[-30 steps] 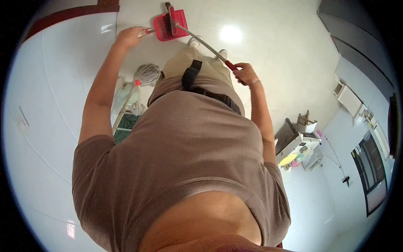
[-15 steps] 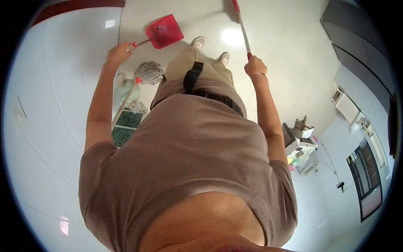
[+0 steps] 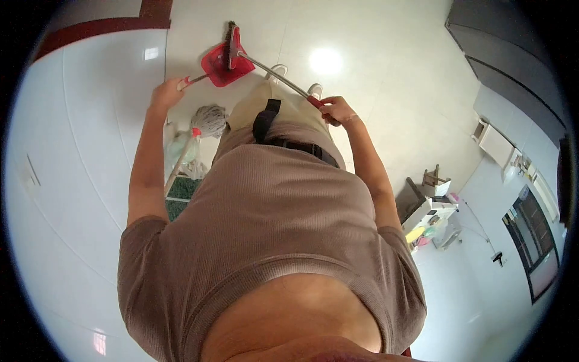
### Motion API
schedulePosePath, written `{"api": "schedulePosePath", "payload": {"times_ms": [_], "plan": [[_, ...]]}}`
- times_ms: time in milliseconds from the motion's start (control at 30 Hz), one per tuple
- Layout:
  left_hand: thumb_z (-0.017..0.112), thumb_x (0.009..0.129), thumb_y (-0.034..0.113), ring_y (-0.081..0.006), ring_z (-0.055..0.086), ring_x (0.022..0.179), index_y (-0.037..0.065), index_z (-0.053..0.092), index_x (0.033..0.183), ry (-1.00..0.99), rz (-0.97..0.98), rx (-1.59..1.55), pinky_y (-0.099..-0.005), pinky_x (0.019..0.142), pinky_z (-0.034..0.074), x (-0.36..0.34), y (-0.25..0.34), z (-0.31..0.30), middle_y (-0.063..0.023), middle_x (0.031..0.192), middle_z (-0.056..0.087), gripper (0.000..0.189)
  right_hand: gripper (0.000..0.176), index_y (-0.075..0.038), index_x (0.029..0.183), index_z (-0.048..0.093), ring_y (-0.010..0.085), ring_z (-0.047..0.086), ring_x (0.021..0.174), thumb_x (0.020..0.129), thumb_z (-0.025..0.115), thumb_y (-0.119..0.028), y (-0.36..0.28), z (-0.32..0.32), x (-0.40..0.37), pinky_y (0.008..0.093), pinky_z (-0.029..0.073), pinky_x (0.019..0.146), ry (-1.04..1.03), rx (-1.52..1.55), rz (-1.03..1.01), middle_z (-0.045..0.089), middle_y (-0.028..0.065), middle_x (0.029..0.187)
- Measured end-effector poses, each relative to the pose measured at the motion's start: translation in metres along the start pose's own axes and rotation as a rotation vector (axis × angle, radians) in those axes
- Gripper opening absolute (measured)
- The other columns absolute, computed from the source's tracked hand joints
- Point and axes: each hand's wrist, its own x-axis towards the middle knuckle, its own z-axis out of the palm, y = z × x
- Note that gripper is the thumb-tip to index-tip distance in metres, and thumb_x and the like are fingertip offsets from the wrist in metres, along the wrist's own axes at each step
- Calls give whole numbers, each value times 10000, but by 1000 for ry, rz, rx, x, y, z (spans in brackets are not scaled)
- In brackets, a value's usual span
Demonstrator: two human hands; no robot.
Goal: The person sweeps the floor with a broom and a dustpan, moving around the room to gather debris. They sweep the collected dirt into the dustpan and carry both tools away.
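My left hand (image 3: 167,94) is wrapped around the handle of a red dustpan (image 3: 244,68), held low over the floor in front of my feet. My right hand (image 3: 339,111) grips the red end of a broom (image 3: 271,72) with a long metal shaft. The shaft slants across to the left past my shoes. Its red head, with dark bristles, overlaps the dustpan's pan and hides part of it.
A grey string mop (image 3: 209,120) leans by the white wall (image 3: 90,120) at my left, beside plastic bags (image 3: 181,145). Pale tiled floor (image 3: 380,54) spreads ahead. Dark cabinets (image 3: 506,60) stand at the right, with a small wooden stool (image 3: 434,177) nearer me.
My right hand has moved inward, swinging the broom head from the far right across to the left, over the dustpan. My left hand and the dustpan have shifted slightly down in view.
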Motion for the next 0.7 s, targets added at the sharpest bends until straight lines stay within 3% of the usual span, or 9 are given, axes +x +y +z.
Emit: {"api": "schedulePosePath", "payload": {"times_ms": [67, 200, 333, 367, 400, 467, 567, 700], "plan": [[573, 739, 227, -326, 572, 887, 156, 550, 1013, 28, 3, -53, -422, 747, 451, -6, -3, 6, -118, 927, 610, 284, 366, 47, 1082, 546, 107, 468, 412, 737, 596, -65, 18, -18, -4, 233, 324, 326, 18, 124, 2, 541, 54, 589], [580, 742, 228, -331, 569, 886, 155, 546, 1015, 63, 12, -62, -423, 739, 451, -22, -15, 18, -123, 926, 608, 285, 350, 39, 1067, 561, 110, 489, 423, 730, 579, -51, 37, -60, -26, 232, 351, 341, 236, 31, -32, 548, 57, 594], [621, 715, 245, -329, 559, 926, 169, 540, 1058, 95, -7, -175, -420, 777, 447, -30, -39, 40, -129, 984, 599, 360, 298, 20, 1015, 588, 154, 547, 449, 735, 562, -79, 35, -92, -23, 289, 442, 413, 530, -319, -35, 582, 98, 616], [624, 710, 252, -328, 557, 936, 164, 540, 1067, 114, -22, -195, -418, 786, 446, -31, -45, 46, -132, 993, 598, 378, 273, -12, 979, 603, 282, 639, 736, 781, 501, -171, 17, -93, -25, 368, 497, 666, 585, -590, 50, 645, 154, 826], [628, 705, 259, -326, 555, 946, 159, 540, 1077, 133, -35, -215, -416, 795, 446, -29, -54, 58, -135, 1001, 598, 395, 273, -12, 979, 603, 282, 639, 736, 781, 501, -171, 2, -92, -21, 368, 497, 666, 600, -573, 40, 645, 154, 826], [632, 701, 268, -322, 556, 951, 144, 542, 1089, 241, 88, -229, -410, 797, 450, -4, -100, 112, -144, 997, 600, 416, 261, -42, 956, 618, 313, 610, 894, 806, 460, -185, -24, -94, -4, 384, 480, 777, 696, -795, 115, 640, 133, 938], [634, 694, 267, -321, 561, 942, 137, 555, 1085, 189, 16, -362, -415, 790, 450, -3, -90, 118, -147, 978, 606, 419, 222, -34, 941, 616, 257, 645, 787, 799, 494, -152, -41, -115, 48, 354, 502, 673, 750, -761, 118, 649, 154, 829], [630, 690, 254, -330, 564, 931, 139, 565, 1081, 115, -20, -288, -422, 782, 450, -7, -76, 103, -148, 970, 608, 413, 227, -43, 948, 621, 264, 638, 841, 817, 461, -137, -58, -86, 84, 369, 503, 724, 622, -899, 19, 643, 152, 922]]}}
